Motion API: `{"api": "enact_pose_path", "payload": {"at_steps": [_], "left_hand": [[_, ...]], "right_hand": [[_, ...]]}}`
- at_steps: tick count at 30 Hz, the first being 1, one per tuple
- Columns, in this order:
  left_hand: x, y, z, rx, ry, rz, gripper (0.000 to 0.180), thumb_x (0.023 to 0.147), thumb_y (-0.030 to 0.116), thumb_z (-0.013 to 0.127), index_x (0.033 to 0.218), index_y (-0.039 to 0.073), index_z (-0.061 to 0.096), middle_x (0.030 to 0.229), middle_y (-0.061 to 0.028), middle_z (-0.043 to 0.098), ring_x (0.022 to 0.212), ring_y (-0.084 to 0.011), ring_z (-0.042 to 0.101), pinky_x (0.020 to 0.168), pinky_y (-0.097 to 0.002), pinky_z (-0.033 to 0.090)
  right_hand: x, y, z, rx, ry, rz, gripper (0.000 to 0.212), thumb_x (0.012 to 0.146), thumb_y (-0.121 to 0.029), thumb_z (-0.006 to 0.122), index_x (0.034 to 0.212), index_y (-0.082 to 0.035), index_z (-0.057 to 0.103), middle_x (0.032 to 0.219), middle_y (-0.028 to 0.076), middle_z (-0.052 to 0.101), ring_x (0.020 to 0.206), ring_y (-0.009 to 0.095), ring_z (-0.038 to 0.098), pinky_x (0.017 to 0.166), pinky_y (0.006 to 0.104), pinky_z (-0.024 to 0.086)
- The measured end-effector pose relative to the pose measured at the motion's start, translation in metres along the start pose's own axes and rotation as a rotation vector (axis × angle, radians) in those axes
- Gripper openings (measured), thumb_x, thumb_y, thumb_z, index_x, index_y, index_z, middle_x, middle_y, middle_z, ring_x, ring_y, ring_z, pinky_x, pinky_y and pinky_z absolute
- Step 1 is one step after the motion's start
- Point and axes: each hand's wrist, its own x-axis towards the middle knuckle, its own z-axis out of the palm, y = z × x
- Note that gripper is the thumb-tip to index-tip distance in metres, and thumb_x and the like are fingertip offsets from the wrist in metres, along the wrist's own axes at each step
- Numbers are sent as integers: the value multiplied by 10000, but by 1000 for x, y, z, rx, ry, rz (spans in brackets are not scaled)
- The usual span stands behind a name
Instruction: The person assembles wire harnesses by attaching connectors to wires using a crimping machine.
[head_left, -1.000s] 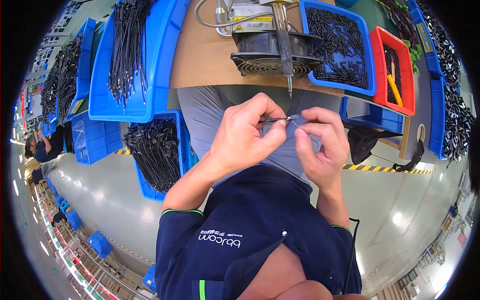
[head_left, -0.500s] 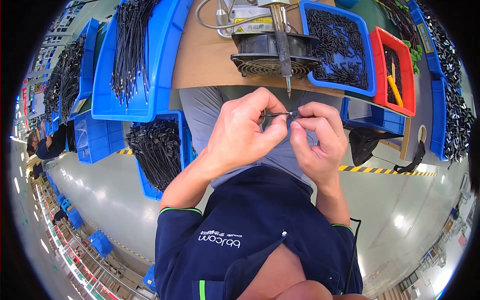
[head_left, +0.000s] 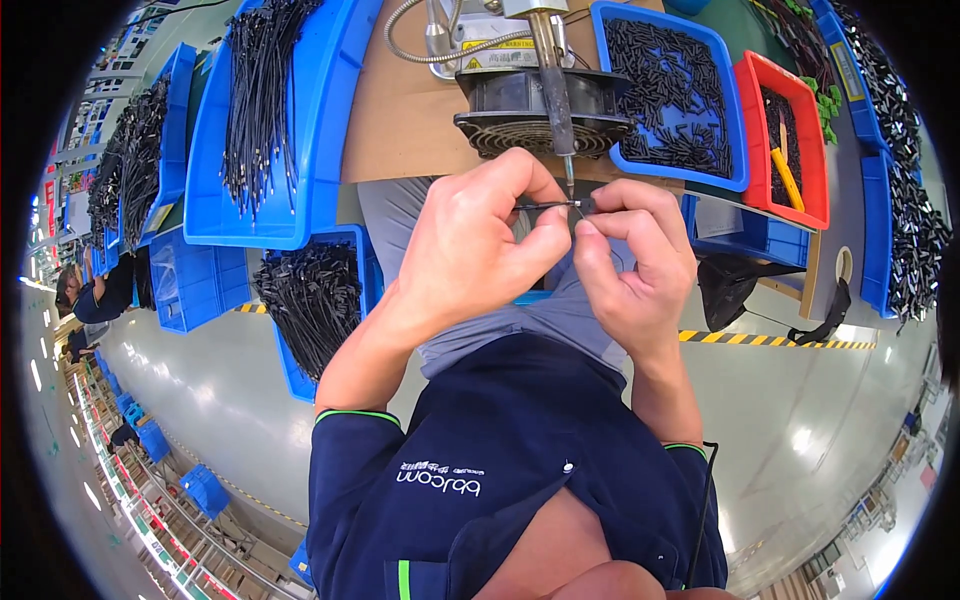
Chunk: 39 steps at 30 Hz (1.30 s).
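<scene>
Between thumb and forefinger, my left hand (head_left: pixel 480 235) pinches a thin black cable (head_left: pixel 535 206) whose end points to the right. My right hand (head_left: pixel 640 265) is closed in a pinch on a small dark connector piece (head_left: pixel 587 205) at that cable end. A bit of bright metal shows where the two meet, though the fingers hide most of it. Directly above, a soldering iron (head_left: pixel 562 120) in a fixed mount points down, its tip at the joint; whether it touches I cannot tell.
Behind the iron stands a black fan (head_left: pixel 540 98) on the brown bench top (head_left: pixel 400 130). Blue bins hold black cables (head_left: pixel 262 110) at left and small black parts (head_left: pixel 670 95) at right. A red bin (head_left: pixel 815 140) contains a yellow-handled tool (head_left: pixel 787 180). Another cable bin (head_left: pixel 305 385) sits lower left.
Both hands have moved up, away from my body, bringing the cable end and connector piece to the iron's tip. The pinch of each hand is kept.
</scene>
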Motion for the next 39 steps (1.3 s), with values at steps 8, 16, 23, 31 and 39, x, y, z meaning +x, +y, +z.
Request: {"api": "enact_pose_path", "payload": {"at_steps": [8, 16, 23, 31, 39], "left_hand": [[4, 0, -2, 17, 20, 27, 100, 864, 54, 753, 907, 4, 677, 772, -7, 711, 612, -24, 528, 534, -218, 410], [4, 0, -2, 23, 36, 48, 102, 857, 53, 755, 898, 7, 674, 770, -8, 714, 613, -31, 541, 530, -219, 408], [4, 2, -2, 16, 58, 66, 107, 853, 59, 758, 896, 4, 677, 738, -7, 694, 592, -21, 507, 524, -217, 391], [4, 2, -1, 14, 60, 58, 102, 850, 54, 756, 895, 3, 680, 749, -8, 700, 605, -26, 529, 533, -216, 409], [3, 2, 0, 27, 73, 58, 96, 849, 44, 751, 898, 0, 682, 771, -13, 715, 622, -34, 556, 546, -216, 430]], "right_hand": [[5, -1, 1, 6, 3, 3, 124, 775, 70, 753, 865, 2, 704, 1037, 118, 692, 870, 233, 682, 703, 329, 566], [7, -2, 2, 11, 10, 3, 121, 775, 72, 755, 860, 2, 706, 1038, 117, 690, 859, 228, 680, 694, 327, 560], [9, -3, 3, -8, 8, -9, 128, 770, 66, 764, 862, -5, 711, 1026, 112, 686, 869, 237, 677, 707, 336, 557], [7, -4, 1, 10, 3, -1, 139, 760, 66, 763, 856, -7, 695, 1032, 116, 686, 889, 247, 680, 725, 342, 555], [6, -4, 1, 15, 5, -3, 150, 743, 70, 762, 849, -7, 688, 1037, 118, 687, 895, 255, 678, 737, 344, 555]]}}
